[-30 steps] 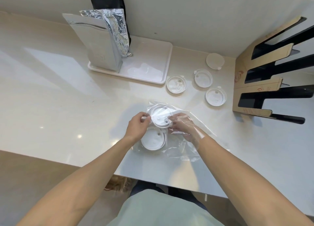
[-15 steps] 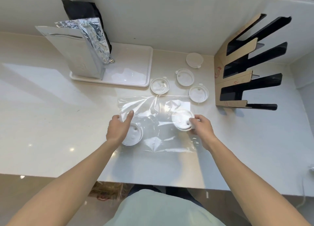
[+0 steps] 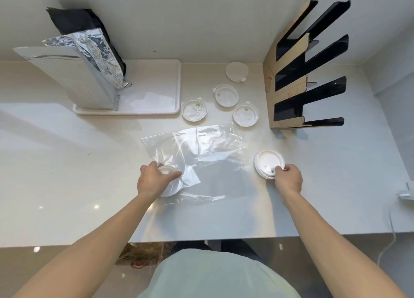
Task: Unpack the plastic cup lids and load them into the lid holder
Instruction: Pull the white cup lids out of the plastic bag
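A clear plastic bag (image 3: 201, 154) lies flat on the white counter. My left hand (image 3: 154, 180) grips a stack of white lids (image 3: 170, 186) at the bag's near left corner. My right hand (image 3: 287, 179) holds another white lid stack (image 3: 267, 162) outside the bag, to its right, low over the counter. Several loose lids lie beyond the bag: one (image 3: 194, 110), one (image 3: 226, 95), one (image 3: 245, 116) and one near the wall (image 3: 237, 71). The black and cardboard lid holder (image 3: 291, 82) with slanted slots stands at the back right.
A white tray (image 3: 154, 96) at the back left carries a silver foil bag (image 3: 74, 73) and a black pouch (image 3: 83, 26). The wall runs right behind them. The counter's front edge lies close to my body. A white cable (image 3: 389, 241) hangs at the right edge.
My right hand has pulled a lid stack out of the bag and carried it rightward. The bag has spread flat. My left hand stays on the other stack at the bag's left end.
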